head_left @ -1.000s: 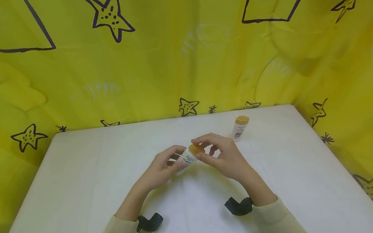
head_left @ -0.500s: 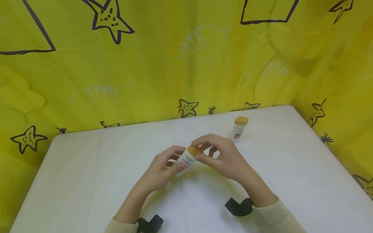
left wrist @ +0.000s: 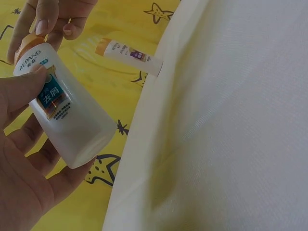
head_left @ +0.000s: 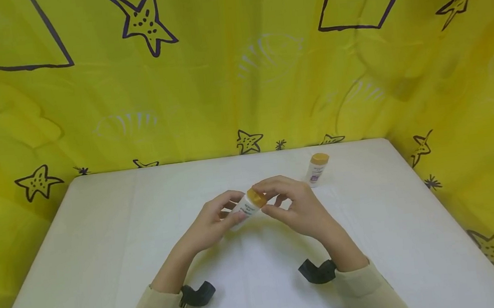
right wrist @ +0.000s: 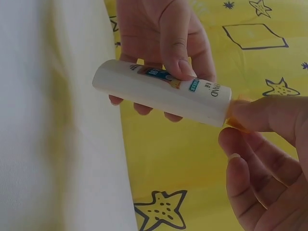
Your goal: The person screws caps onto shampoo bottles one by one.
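A white shampoo bottle with an orange cap is held tilted above the table's middle. My left hand grips its body, thumb across the front label and fingers behind, as the left wrist view shows. At the cap end, my right hand pinches the orange cap between thumb and fingers. In the right wrist view the bottle lies nearly sideways, its cap partly hidden by the right thumb. The cap sits on the bottle.
A second white bottle with an orange cap and a purple label stands upright behind the right hand. White cloth covers the table. A yellow curtain with drawn stars hangs along the back and sides.
The bottle's cap end has shifted slightly left and up, showing more of the cap's top. Both hands stay in nearly the same place, still on bottle and cap.
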A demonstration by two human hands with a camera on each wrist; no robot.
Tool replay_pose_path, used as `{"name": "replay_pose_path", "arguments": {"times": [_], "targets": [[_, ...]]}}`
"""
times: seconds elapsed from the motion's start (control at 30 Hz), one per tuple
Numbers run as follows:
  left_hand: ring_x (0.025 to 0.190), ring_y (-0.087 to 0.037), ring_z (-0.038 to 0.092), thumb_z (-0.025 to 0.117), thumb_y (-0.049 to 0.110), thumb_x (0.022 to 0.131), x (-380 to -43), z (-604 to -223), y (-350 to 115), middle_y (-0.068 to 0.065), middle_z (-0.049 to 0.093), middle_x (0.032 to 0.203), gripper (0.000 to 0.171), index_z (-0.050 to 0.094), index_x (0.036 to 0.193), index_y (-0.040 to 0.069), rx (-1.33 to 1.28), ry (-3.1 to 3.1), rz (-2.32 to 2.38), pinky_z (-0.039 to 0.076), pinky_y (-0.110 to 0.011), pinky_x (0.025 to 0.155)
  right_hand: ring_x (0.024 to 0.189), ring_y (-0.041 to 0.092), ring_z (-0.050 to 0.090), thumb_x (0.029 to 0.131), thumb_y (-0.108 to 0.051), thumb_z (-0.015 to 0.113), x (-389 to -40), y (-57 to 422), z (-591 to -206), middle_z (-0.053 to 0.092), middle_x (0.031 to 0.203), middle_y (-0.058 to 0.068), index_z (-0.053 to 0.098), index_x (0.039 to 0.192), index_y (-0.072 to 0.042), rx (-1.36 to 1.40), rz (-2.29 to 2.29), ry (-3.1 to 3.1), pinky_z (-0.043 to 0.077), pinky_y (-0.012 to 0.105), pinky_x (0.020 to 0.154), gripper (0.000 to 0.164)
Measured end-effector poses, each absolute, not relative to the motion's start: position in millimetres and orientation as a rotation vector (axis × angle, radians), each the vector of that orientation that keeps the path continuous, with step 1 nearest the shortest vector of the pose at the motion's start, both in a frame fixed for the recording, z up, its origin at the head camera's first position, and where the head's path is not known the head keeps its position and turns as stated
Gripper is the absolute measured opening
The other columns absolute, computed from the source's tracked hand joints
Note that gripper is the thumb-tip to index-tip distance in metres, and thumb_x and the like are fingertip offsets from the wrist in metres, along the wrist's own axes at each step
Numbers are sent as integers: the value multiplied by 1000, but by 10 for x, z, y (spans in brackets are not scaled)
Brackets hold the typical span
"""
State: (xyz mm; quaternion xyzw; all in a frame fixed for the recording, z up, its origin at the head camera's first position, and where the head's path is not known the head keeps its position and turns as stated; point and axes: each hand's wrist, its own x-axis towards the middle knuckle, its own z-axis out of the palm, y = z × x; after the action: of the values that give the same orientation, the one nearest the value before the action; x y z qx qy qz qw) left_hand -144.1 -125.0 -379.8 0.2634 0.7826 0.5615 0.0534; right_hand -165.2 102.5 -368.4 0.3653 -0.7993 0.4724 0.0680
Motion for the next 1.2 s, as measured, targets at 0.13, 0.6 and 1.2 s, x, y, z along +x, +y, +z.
{"name": "replay_pose_path", "arguments": {"times": [0.13,0.6,1.2], "targets": [[98,-26,56,60,9,89,-1425,-3788,-1255,-3,60,109,29,54,117,11,776,2396,1692,47,-43,83,96,9,58,79,-17,73,-1663,1021,-3687,62,112,-5,66,106,-15,1110,1412,-2395,52,26,64,28],[99,-24,57,60,9,89,-1388,-3773,-1225,-1,59,109,29,54,117,9,842,2427,1661,49,-42,81,99,11,58,74,-27,75,-1652,1003,-3700,62,109,-5,58,83,-16,1078,1460,-2357,52,32,72,22],[98,-24,57,61,9,88,-1406,-3745,-1244,-1,59,112,30,54,117,11,800,2471,1684,49,-40,82,93,11,59,79,-10,72,-1654,1013,-3690,62,110,-3,65,102,-14,1114,1427,-2299,52,25,64,24]]}}
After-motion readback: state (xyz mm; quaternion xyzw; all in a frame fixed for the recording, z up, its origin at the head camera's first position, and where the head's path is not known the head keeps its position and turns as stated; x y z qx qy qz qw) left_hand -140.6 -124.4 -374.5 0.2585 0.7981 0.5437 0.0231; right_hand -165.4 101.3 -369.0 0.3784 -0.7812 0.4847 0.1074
